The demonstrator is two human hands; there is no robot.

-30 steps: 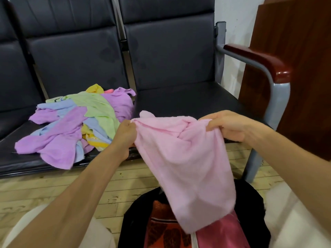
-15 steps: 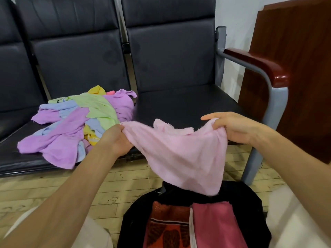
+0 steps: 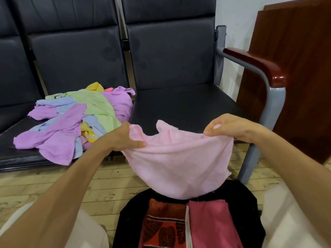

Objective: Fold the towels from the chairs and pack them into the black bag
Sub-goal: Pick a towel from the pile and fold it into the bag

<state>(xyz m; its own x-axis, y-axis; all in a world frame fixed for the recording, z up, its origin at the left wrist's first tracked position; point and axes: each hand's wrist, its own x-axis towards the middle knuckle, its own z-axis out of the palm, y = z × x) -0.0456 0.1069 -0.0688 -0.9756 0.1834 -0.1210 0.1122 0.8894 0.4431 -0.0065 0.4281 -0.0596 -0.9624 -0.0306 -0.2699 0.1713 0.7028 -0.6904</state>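
A light pink towel point(image 3: 179, 163) hangs stretched between my hands above the black bag point(image 3: 250, 199). My left hand point(image 3: 125, 138) pinches its left upper corner. My right hand point(image 3: 231, 127) pinches the right upper corner. The towel's lower part sags in a rounded fold over the bag's opening. Inside the bag lie a folded red patterned towel point(image 3: 164, 226) and a folded dark pink towel point(image 3: 211, 222). A heap of unfolded purple, green, blue and yellow towels point(image 3: 75, 120) lies on the left chair seat.
The right black chair seat point(image 3: 182, 106) is bare, with a grey metal frame and red-brown armrest point(image 3: 254, 63) on its right. A brown wooden panel point(image 3: 295, 68) stands at far right. Light wooden floor point(image 3: 107, 183) lies between chairs and bag.
The towel hung long and twisted from both hands; now it is doubled up shorter and spread wider between them, with my hands farther apart.
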